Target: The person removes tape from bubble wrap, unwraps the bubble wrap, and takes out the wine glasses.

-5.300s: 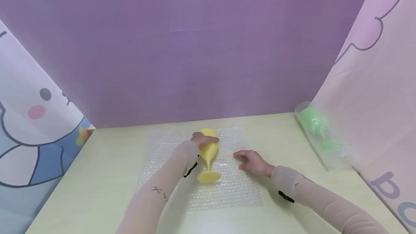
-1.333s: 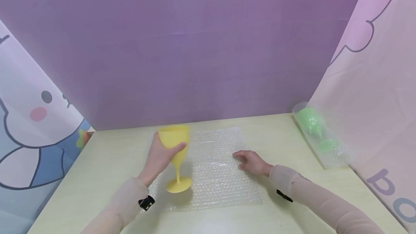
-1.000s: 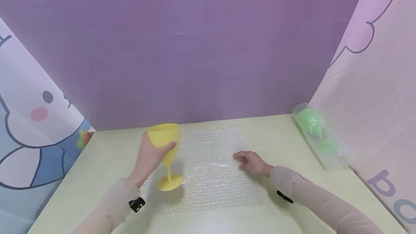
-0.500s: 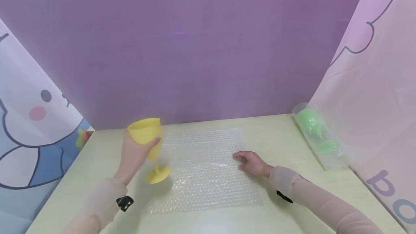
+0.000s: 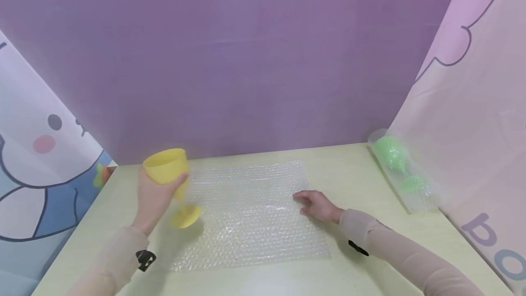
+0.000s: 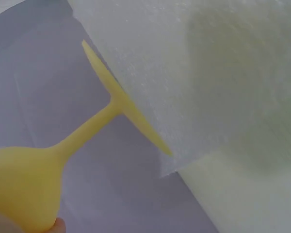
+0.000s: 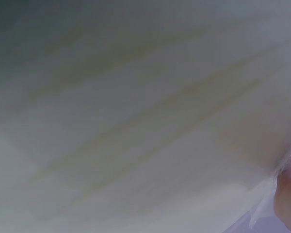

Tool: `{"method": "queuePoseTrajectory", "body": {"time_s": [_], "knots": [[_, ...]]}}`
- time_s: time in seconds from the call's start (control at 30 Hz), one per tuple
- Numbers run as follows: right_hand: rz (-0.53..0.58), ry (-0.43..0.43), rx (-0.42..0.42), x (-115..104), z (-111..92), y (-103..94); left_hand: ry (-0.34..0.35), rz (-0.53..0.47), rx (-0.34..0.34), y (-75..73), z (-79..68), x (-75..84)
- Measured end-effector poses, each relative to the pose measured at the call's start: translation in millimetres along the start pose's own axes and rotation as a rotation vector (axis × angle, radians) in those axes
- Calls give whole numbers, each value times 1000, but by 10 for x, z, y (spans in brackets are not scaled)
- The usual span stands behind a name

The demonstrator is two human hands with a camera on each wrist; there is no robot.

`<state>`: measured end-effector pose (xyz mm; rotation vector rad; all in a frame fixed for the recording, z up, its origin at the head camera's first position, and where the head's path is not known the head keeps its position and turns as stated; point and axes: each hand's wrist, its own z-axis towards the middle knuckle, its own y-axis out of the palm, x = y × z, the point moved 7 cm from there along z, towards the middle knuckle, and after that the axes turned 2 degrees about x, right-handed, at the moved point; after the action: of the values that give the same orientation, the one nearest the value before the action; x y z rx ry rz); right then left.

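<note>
A yellow goblet [image 5: 167, 168] is held upright, leaning slightly, by my left hand [image 5: 153, 200], whose fingers and thumb wrap its bowl. The stem and round foot hang below the grip, over the left side of a flat sheet of bubble wrap [image 5: 255, 227], with a shadow under them. In the left wrist view the goblet's [image 6: 29, 179] bowl, stem and foot show, with one fingertip at the bowl. My right hand [image 5: 320, 207] rests at the sheet's right edge, fingers loosely bent and thumb apart. The right wrist view shows part of this hand [image 7: 288, 199] against the wrap's edge.
A green goblet [image 5: 392, 152] wrapped in bubble wrap lies at the right end of the pale table [image 5: 349, 168]. A purple wall [image 5: 263, 81] stands behind. Printed panels close off the left and right sides.
My left hand first gripped the goblet lying on the bubble wrap, then raised it upright and carried it left to the sheet's left side. The right hand has stayed in place.
</note>
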<state>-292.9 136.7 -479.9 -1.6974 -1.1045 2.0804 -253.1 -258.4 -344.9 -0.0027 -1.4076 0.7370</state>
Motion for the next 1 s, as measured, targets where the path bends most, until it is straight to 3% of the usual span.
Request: {"method": "queuePoseTrajectory", "body": {"time_s": [0.37, 0.87, 1.0], "knots": [[-7, 18, 7, -11, 9, -3, -9, 17, 101, -246, 149, -169], [4, 35, 4, -1, 2, 1, -103, -7, 139, -478, 392, -467], [14, 37, 5, 6, 3, 7, -101, -2, 155, -541, 459, -540]]}}
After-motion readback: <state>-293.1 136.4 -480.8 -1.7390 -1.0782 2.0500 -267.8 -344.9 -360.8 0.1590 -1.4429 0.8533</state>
